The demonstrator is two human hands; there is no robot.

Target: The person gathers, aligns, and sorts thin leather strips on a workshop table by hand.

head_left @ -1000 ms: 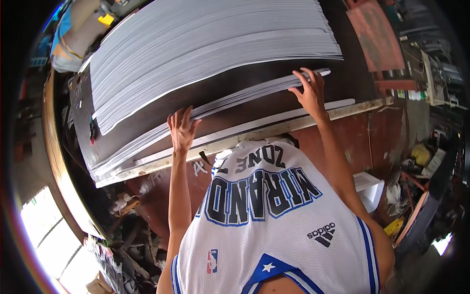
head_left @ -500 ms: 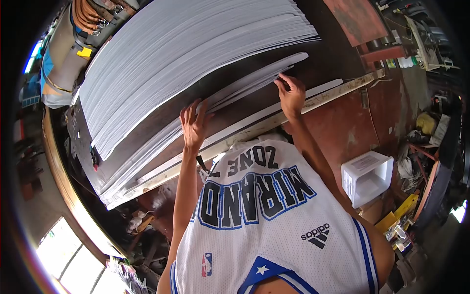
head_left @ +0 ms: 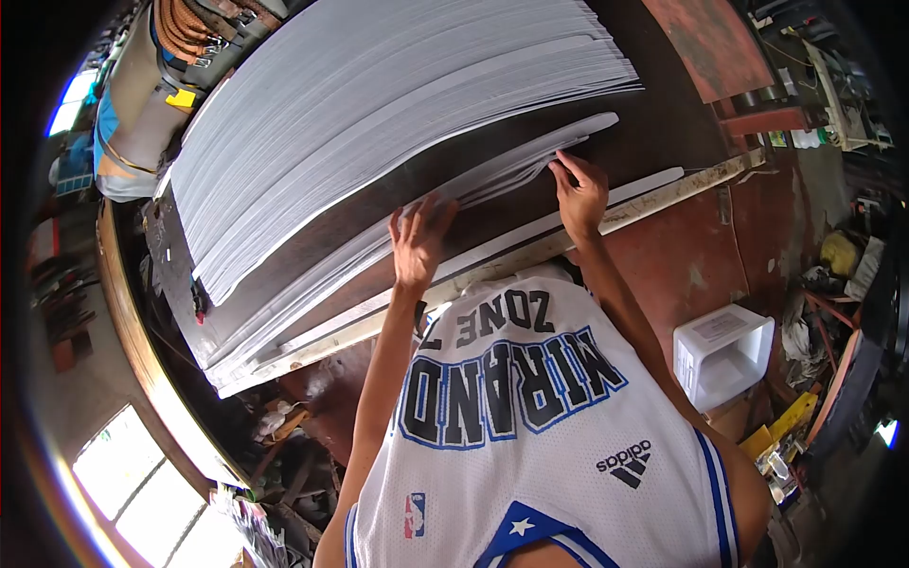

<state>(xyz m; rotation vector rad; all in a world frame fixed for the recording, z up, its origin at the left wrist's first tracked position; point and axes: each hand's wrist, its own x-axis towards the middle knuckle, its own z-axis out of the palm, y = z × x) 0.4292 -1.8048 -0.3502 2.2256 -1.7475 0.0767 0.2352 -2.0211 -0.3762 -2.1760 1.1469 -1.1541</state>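
Observation:
A narrow bundle of long white strips (head_left: 341, 270) runs slantwise across the dark tabletop (head_left: 653, 133). My right hand (head_left: 580, 196) pinches the edge of a strip near the bundle's right end, where several strips stand a little apart and bend. My left hand (head_left: 418, 248) rests on the bundle further left, fingers spread and slightly blurred. Beyond both hands lies a wide stack of similar white strips (head_left: 398, 123), fanned in close layers. One separate white strip (head_left: 646, 186) lies along the near table edge, passing below my hands.
A pale, worn rail (head_left: 682, 194) forms the table's near edge. A white plastic bin (head_left: 696, 374) is on the right below the table. Brown braided belts (head_left: 185, 33) hang over a padded roll (head_left: 142, 123) at upper left. Clutter (head_left: 284, 426) lies under the table.
My left hand has slid rightward along the bundle, closer to my right hand. Strips beside my right hand now spread apart more. The whole view has shifted slightly.

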